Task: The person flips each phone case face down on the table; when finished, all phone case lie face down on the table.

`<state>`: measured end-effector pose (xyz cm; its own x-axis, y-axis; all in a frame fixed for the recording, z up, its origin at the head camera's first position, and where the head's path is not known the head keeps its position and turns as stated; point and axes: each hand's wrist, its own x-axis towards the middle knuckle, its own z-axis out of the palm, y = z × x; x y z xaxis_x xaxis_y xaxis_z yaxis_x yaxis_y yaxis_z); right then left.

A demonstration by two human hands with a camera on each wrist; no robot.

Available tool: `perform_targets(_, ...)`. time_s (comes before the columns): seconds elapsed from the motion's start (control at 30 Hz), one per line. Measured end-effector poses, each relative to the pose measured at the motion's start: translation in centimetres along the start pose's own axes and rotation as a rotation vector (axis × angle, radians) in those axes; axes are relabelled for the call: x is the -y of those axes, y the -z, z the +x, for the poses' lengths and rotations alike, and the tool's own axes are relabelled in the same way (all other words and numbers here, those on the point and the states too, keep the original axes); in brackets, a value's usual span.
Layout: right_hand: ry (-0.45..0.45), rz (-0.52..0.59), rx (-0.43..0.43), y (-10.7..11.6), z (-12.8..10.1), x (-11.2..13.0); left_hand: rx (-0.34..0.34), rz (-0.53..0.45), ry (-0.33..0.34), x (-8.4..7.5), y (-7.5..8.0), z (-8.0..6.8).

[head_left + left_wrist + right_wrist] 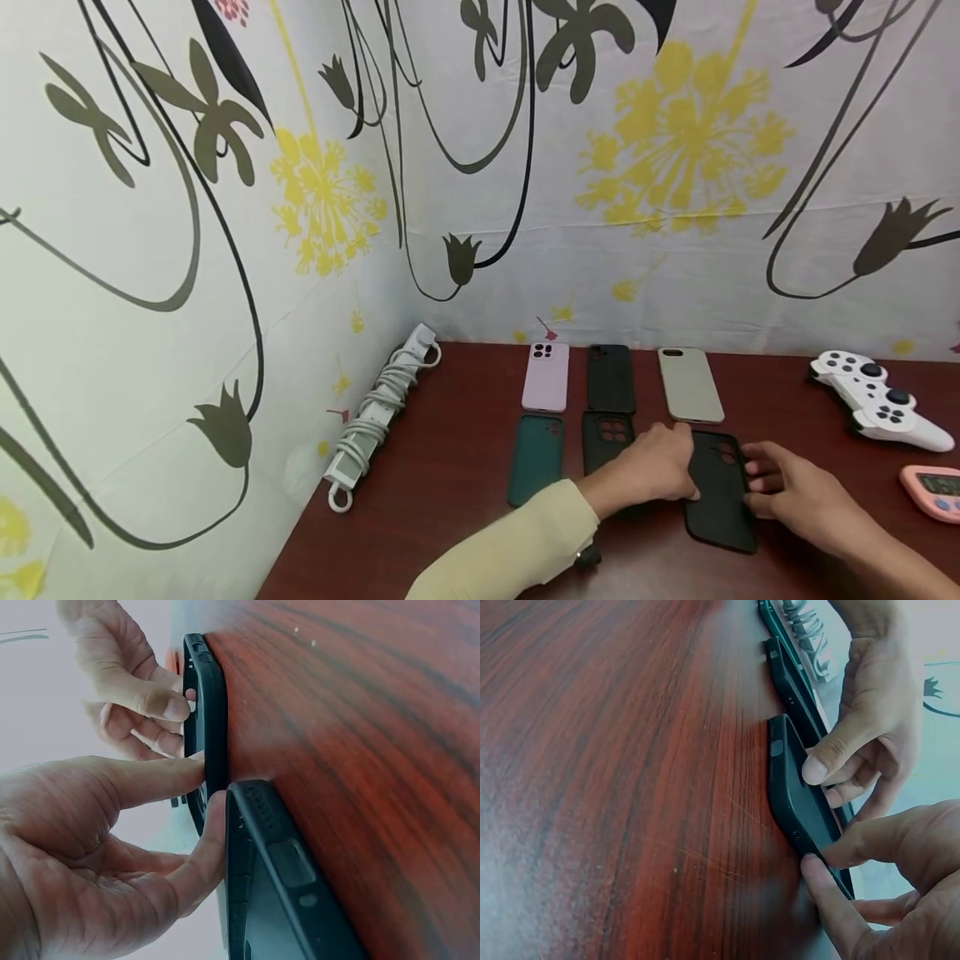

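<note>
A black phone case [720, 496] lies open side up on the table, between both hands. At its left edge, my left hand [651, 462] pinches the rim, thumb over the inside, as the left wrist view shows. My right hand [806, 500] pinches the opposite long edge, thumb and finger on the rim [799, 840]. To the left lies a black case with a camera cutout [597, 437], partly hidden by my left hand, then a teal case [536, 458]. Behind them stand in a row a lilac case [546, 379], another black case [611, 379] and a cream case [692, 385].
A white power strip [375, 408] wrapped in its cord lies along the left wall. At the right are a white game controller [877, 400] and a pink digital timer [933, 492]. A flower-patterned cloth [495, 208] covers the walls behind the dark red table [442, 517].
</note>
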<state>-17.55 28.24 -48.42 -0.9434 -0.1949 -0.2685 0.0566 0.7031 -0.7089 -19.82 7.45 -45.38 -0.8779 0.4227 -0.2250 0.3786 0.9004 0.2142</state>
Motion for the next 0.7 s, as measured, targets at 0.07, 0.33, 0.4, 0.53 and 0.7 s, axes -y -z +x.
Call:
perform_targets(0.07, 0.012, -0.013, -0.021, 0.0, -0.2, 0.0, -0.001, 0.003, -0.006, 0.0, 0.0, 0.0)
perform_targets(0.33, 0.031, -0.051, -0.053, 0.2, -0.5, 0.0, -0.006, -0.017, -0.027, -0.2, -0.3, 0.1)
perform_targets(0.4, 0.005, 0.021, -0.023, 0.3, -0.5, -0.1, -0.009, -0.04, -0.031, -0.2, -0.3, 0.2)
perform_targets(0.53, -0.044, 0.227, 0.059, 0.6, -0.6, -0.5, -0.007, -0.089, -0.031, 0.1, -0.4, 0.6)
perform_targets(0.7, -0.071, 0.356, 0.079, 1.0, -0.9, -1.1, -0.002, -0.084, -0.032, 0.3, -0.4, 1.3)
